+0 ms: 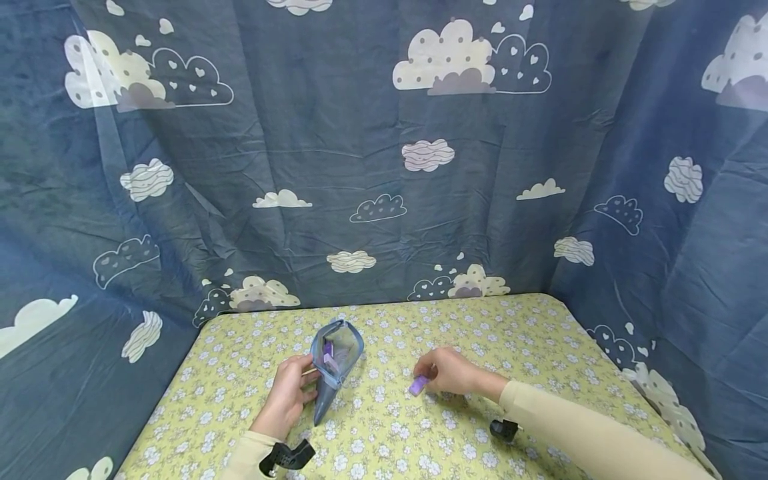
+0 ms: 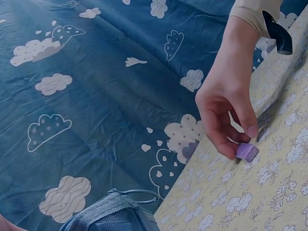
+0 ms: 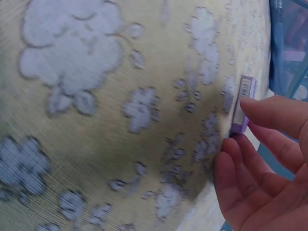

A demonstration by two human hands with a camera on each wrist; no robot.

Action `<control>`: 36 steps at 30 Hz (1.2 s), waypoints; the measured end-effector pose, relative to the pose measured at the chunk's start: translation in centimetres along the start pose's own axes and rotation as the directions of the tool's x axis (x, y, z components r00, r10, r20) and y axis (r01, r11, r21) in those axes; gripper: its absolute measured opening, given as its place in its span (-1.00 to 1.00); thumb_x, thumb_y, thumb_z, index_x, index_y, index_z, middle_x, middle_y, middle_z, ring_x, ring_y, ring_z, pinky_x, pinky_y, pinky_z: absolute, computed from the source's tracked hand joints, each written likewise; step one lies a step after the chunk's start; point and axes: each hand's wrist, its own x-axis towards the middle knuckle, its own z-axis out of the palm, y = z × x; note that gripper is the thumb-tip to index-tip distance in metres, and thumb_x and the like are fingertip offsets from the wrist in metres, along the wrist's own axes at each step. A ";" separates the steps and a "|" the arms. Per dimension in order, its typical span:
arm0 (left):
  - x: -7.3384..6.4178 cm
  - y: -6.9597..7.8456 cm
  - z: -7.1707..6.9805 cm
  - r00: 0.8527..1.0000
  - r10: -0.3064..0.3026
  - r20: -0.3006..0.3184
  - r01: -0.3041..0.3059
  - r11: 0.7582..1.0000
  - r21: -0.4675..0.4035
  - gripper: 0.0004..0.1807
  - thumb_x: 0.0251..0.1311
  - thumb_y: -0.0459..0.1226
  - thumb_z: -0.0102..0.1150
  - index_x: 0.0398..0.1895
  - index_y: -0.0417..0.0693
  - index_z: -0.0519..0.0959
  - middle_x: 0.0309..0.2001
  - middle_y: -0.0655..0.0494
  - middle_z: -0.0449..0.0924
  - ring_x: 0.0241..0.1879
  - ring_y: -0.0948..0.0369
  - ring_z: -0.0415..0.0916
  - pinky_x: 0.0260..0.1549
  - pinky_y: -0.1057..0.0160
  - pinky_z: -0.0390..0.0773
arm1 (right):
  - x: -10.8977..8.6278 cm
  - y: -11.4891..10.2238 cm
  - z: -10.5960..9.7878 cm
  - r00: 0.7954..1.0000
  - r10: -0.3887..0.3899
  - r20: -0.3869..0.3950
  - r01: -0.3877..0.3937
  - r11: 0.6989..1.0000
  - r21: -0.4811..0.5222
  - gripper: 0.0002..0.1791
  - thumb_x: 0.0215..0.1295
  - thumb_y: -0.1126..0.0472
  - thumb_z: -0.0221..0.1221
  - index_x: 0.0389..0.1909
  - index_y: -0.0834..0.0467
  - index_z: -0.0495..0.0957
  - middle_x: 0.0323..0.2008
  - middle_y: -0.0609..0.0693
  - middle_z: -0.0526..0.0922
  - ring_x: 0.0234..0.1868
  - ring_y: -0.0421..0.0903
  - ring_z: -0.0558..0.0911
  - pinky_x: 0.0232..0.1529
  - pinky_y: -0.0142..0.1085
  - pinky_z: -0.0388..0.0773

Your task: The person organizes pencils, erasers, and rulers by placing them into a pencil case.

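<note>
A blue zip pouch (image 1: 323, 399) stands with its mouth open on the table, left of the middle, with purple pieces (image 1: 329, 357) visible inside. My left hand (image 1: 287, 393) holds the pouch by its left side, fingertips at its wall. In the left wrist view the pouch's mesh-like edge (image 2: 108, 211) shows at the bottom. To the right of the pouch, my right hand (image 1: 450, 371) pinches a small purple block (image 1: 418, 385) between thumb and fingers, low over the table. A white label with a barcode shows on the block (image 3: 244, 103) in the right wrist view.
A yellow flowered cloth (image 1: 240, 347) covers the table. Dark blue curtains (image 1: 336, 153) with cloud prints hang behind it and at both sides. Each wrist wears a black strap-on device, the left one (image 1: 288, 457) close to the tabletop.
</note>
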 end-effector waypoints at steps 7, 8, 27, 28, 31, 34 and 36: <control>0.2 -0.1 0.1 1.000 -0.010 -0.009 0.010 1.000 -0.001 -0.77 0.53 -0.19 -0.05 -0.26 -0.16 0.42 0.01 -0.20 0.50 0.07 -0.11 0.48 0.15 -0.42 0.23 | 0.0 0.7 0.4 0.999 -0.018 -0.039 0.017 0.999 -0.036 -0.68 0.01 0.47 0.41 -0.18 0.16 0.73 -0.33 -0.05 0.71 -0.35 -0.17 0.62 -0.31 -0.33 0.56; 0.2 -0.1 0.1 1.000 -0.015 -0.011 0.015 1.000 -0.003 -0.78 0.52 -0.20 -0.05 -0.26 -0.16 0.42 0.01 -0.21 0.50 0.08 -0.11 0.48 0.15 -0.41 0.23 | 0.0 0.8 0.4 0.999 -0.015 -0.043 0.014 0.999 -0.036 -0.68 0.00 0.47 0.41 -0.18 0.16 0.73 -0.34 -0.05 0.71 -0.35 -0.18 0.61 -0.31 -0.33 0.56; 0.2 -0.1 0.1 1.000 -0.016 -0.004 0.016 1.000 0.005 -0.76 0.53 -0.19 -0.08 -0.15 -0.24 0.39 0.09 -0.27 0.44 0.17 -0.19 0.41 0.17 -0.42 0.21 | -0.2 1.0 0.5 0.998 0.050 -0.047 -0.049 0.999 0.015 -0.76 0.00 0.45 0.45 -0.36 0.08 0.72 -0.47 -0.13 0.63 -0.44 -0.13 0.56 -0.42 -0.32 0.51; 0.2 -0.1 0.1 1.000 -0.016 -0.002 0.016 1.000 0.006 -0.75 0.54 -0.19 -0.09 -0.14 -0.25 0.39 0.09 -0.27 0.44 0.17 -0.19 0.40 0.17 -0.43 0.20 | -0.2 1.1 0.5 0.998 0.055 -0.044 -0.054 0.998 0.023 -0.76 0.00 0.44 0.45 -0.36 0.08 0.72 -0.48 -0.13 0.63 -0.44 -0.13 0.56 -0.42 -0.32 0.52; 0.1 -0.1 0.1 1.000 -0.016 -0.003 0.016 1.000 0.004 -0.76 0.53 -0.19 -0.08 -0.15 -0.23 0.41 0.08 -0.26 0.46 0.15 -0.17 0.43 0.16 -0.43 0.21 | -0.2 1.1 0.5 0.997 0.065 -0.037 -0.063 0.997 0.048 -0.77 0.00 0.44 0.44 -0.35 0.09 0.71 -0.48 -0.13 0.64 -0.45 -0.14 0.57 -0.44 -0.32 0.52; 0.1 0.0 0.1 1.000 -0.012 0.000 0.012 1.000 0.003 -0.77 0.53 -0.18 -0.07 -0.21 -0.18 0.42 0.06 -0.25 0.49 0.10 -0.13 0.46 0.16 -0.43 0.21 | -0.3 1.1 0.4 0.997 0.071 -0.030 -0.069 0.995 0.078 -0.78 0.01 0.44 0.44 -0.33 0.12 0.71 -0.48 -0.11 0.65 -0.46 -0.13 0.58 -0.45 -0.32 0.53; 0.1 0.1 0.0 1.000 -0.010 0.002 0.010 1.000 0.001 -0.77 0.53 -0.18 -0.07 -0.27 -0.14 0.42 0.03 -0.23 0.50 0.06 -0.09 0.47 0.17 -0.44 0.19 | -0.3 0.9 0.3 0.997 0.072 -0.028 -0.069 0.993 0.093 -0.78 0.01 0.45 0.44 -0.32 0.14 0.71 -0.47 -0.09 0.66 -0.46 -0.12 0.59 -0.45 -0.32 0.53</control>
